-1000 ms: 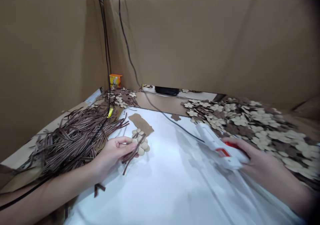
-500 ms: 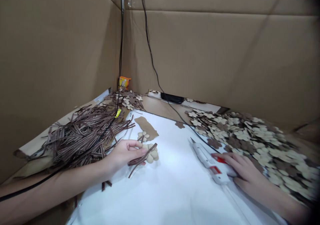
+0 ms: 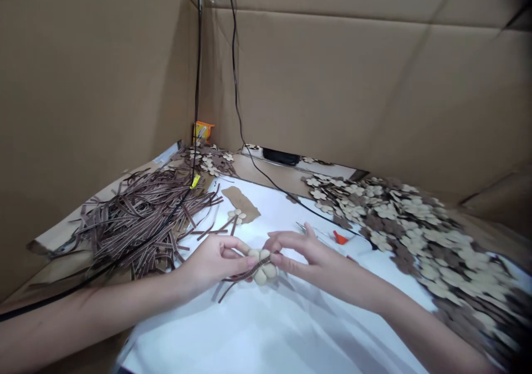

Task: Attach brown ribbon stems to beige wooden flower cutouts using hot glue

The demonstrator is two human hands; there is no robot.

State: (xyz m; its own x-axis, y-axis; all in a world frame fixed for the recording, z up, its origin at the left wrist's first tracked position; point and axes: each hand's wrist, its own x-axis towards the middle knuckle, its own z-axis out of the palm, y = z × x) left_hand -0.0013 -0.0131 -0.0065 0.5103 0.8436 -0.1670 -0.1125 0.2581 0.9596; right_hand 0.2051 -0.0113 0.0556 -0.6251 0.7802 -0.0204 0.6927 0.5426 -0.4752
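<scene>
A cream flower (image 3: pixel 261 276) with a brown stitched ribbon (image 3: pixel 248 272) lying across it is held between my two hands above the white board (image 3: pixel 216 329). Thumb and fingers of my left hand (image 3: pixel 226 259) pinch its left side, with loose ribbon ends hanging below. On the flower's right side, my right hand (image 3: pixel 297 255) pinches the ribbon end and petal edge. Behind my right hand lies the glue gun, mostly hidden, its red part (image 3: pixel 340 237) and metal tip (image 3: pixel 300 226) showing.
Brown ribbons (image 3: pixel 137 219) are heaped at the left, cream and brown flowers (image 3: pixel 386 213) at the right. A cardboard scrap (image 3: pixel 243 202) and small flower (image 3: pixel 236 215) lie beyond my hands. A black cable (image 3: pixel 266 177) crosses the board; an orange packet (image 3: pixel 203 132) stands in the corner.
My right hand has let go of the glue gun, now lying on the board, and moved left to grip the flower and ribbon. My left hand has shifted slightly right with them.
</scene>
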